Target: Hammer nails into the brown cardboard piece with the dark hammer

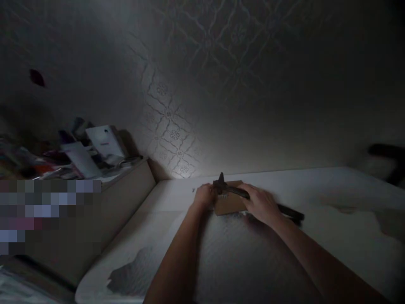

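Observation:
In a dim room, a small brown cardboard box [228, 203] lies on a white table [316, 190] near the wall. My left hand [205, 196] presses against the box's left side with its fingers curled. My right hand [262, 204] lies over the box's right part, closed around a long dark tool [236, 191]. The tool's pointed head [220, 180] rests on top of the box, and its dark handle end [292, 214] sticks out past my right hand.
A patterned wall [177, 135] rises right behind the table. To the left stands a lower cabinet [126, 198] piled with white boxes [104, 143] and clutter. A dark object [387, 156] shows at the far right edge. Grey patches mark the tabletop.

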Demonstrator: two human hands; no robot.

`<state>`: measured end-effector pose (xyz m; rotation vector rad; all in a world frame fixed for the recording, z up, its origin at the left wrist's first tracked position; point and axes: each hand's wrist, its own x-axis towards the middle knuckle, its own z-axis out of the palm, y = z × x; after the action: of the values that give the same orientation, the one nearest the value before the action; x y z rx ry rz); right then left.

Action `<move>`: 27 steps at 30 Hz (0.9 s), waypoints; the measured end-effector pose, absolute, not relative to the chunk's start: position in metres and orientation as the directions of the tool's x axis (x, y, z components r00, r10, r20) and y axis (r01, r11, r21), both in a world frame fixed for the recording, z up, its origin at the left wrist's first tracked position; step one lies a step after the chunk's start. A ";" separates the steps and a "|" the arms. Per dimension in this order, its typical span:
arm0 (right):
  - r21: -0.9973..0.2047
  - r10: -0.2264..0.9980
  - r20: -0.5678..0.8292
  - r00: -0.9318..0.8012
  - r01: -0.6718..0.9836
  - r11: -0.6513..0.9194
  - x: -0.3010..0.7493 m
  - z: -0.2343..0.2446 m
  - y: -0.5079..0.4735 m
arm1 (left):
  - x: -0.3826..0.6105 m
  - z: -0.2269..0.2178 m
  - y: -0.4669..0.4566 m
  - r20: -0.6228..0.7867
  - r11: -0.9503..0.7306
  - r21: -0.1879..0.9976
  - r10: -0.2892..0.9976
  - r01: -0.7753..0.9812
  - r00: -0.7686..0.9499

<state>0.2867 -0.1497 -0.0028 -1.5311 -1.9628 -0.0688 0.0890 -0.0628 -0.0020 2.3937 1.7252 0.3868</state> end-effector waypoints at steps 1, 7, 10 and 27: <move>-0.341 0.850 0.516 -0.105 0.885 0.316 0.287 -0.002 -0.150 | 0.089 -0.002 -0.063 0.119 -0.326 0.281 0.945 0.902 0.305; -0.347 0.859 0.505 -0.087 0.890 0.294 0.293 -0.002 -0.149 | 0.088 -0.004 -0.060 0.134 -0.351 0.261 0.936 0.899 0.326; -0.371 0.847 0.528 -0.066 0.879 0.300 0.296 -0.002 -0.147 | 0.089 -0.004 -0.059 0.133 -0.348 0.247 0.937 0.904 0.324; -0.365 0.876 0.478 -0.065 0.892 0.265 0.302 0.002 -0.150 | 0.087 -0.008 -0.055 0.148 -0.377 0.215 0.924 0.901 0.352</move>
<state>0.3016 -0.1501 0.0023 -1.5954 -1.9205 -0.0341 0.0869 -0.0549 -0.0080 2.5026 1.6952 0.3734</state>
